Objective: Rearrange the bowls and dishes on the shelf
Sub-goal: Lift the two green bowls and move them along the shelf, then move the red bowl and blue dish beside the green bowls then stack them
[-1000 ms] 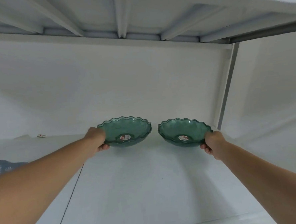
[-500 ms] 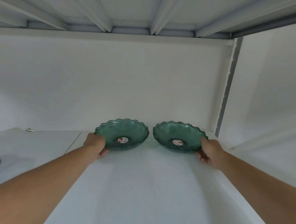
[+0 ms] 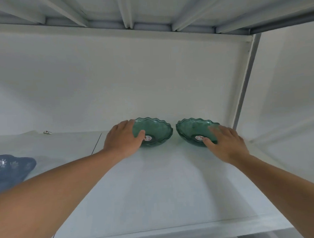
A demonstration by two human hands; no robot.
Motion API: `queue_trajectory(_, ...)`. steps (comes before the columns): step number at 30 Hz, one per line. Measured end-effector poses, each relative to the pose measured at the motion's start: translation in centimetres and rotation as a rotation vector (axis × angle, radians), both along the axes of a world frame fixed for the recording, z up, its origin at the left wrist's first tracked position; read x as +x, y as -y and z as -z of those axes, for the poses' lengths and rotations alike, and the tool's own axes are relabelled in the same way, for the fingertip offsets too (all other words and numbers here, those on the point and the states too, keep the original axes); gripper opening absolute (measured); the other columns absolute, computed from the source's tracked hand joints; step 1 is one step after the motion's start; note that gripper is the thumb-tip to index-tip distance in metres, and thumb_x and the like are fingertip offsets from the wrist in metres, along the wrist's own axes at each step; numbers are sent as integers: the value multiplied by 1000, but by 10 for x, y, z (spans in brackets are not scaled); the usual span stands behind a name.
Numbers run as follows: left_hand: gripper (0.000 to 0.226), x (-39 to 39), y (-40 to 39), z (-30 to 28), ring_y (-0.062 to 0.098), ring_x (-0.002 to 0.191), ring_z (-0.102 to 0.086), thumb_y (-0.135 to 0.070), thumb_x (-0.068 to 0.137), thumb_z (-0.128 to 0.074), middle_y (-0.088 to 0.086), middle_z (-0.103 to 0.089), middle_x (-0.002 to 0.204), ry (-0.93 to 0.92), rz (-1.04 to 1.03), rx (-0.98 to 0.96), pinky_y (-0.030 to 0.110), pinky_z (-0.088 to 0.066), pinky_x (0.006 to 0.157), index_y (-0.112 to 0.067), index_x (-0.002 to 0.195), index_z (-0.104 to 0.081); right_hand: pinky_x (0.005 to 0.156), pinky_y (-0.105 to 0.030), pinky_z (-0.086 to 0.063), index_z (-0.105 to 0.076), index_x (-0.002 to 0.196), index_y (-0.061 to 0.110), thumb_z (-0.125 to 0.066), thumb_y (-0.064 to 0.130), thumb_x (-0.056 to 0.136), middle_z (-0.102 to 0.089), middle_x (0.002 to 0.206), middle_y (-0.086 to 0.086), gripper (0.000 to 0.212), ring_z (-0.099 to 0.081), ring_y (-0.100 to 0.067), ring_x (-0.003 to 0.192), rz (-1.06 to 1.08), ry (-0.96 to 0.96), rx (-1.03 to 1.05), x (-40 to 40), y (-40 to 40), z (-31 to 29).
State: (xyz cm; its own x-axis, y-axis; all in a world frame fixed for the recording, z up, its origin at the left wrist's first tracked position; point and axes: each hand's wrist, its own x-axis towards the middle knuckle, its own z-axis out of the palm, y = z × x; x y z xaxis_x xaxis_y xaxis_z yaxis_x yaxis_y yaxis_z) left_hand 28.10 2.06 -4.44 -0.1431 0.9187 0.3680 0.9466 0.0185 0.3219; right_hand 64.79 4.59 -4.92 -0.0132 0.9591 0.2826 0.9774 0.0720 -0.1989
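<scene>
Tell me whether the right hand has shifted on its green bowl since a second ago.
Yes. The right hand rose from the right green bowl's outer rim to over it.

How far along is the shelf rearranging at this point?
Looks done: two green bowls, the left bowl and the right bowl, sit side by side, apart, at the shelf's back right. In hand: the left hand and right hand rest open over their rims, not clearly gripping. Possibly left: the blue floral dish at the far left, untouched.

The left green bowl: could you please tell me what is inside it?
Only a round sticker shows inside the left green bowl; the left hand covers its near-left part.
</scene>
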Motion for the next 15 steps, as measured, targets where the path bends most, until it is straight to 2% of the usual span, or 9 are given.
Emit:
queue_trajectory(5, 92, -10, 27, 3, 26, 154, -34, -79, 89, -30, -3, -38, 170, 41, 115, -24, 41, -31, 122, -29, 167, -35, 128, -51, -19, -29, 167, 44, -35, 75, 95, -15, 180, 2, 78, -11, -27, 164, -16, -122, -49, -37, 36, 5)
queue_trajectory(9, 89, -27, 62, -4, 23, 157, -31, -79, 92, -29, -5, -36, 172, -2, 141, -36, 40, -28, 123, -33, 167, -34, 128, -50, -19, -29, 168, 41, -35, 71, 98, -18, 179, 1, 76, -16, -28, 163, -31, -103, -28, -60, 70, 6)
queue_trajectory(15, 85, -50, 134, -15, 22, 161, -24, -79, 97, -28, -3, -30, 176, -82, 63, -102, 38, -20, 129, -35, 169, -32, 127, -50, -24, -27, 169, 38, -31, 73, 99, -27, 177, 2, 79, -24, -27, 161, -121, -70, -11, -85, 121, 5)
